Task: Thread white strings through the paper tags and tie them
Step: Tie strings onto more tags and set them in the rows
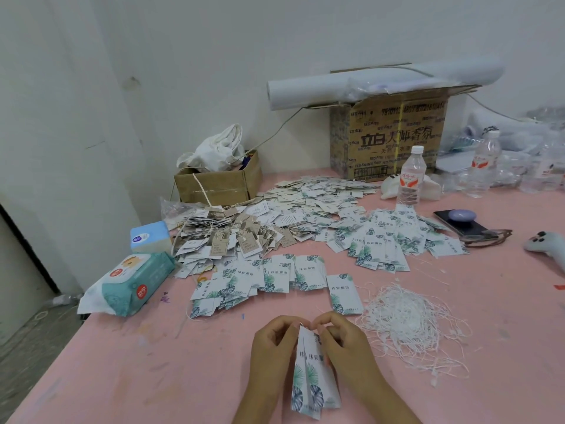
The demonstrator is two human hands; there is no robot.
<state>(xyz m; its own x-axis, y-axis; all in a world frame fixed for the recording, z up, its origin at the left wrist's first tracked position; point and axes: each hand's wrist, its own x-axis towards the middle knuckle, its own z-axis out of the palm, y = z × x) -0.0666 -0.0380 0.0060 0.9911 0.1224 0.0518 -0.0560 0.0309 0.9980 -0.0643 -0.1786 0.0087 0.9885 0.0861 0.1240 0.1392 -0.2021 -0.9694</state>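
Over the near edge of the pink table point(153, 377), both of my hands hold a small stack of white paper tags point(312, 381) printed with green leaves. My left hand point(273, 347) pinches the stack's top left corner and my right hand point(342, 341) pinches its top right. Their fingertips meet at the tags' upper end; any string there is too small to see. A loose heap of white strings point(409, 325) lies just right of my right hand. A single tag stack point(344, 293) sits right behind my hands, with more leaf tags point(263, 280) fanned out to its left.
A big spread of tags point(305, 209) covers the table's middle. A wet-wipe pack point(131, 283) and a tissue box point(149, 235) lie at left. Cardboard boxes point(217, 185), point(391, 136), water bottles point(411, 175), a phone point(461, 223) and glasses point(486, 238) stand behind and right.
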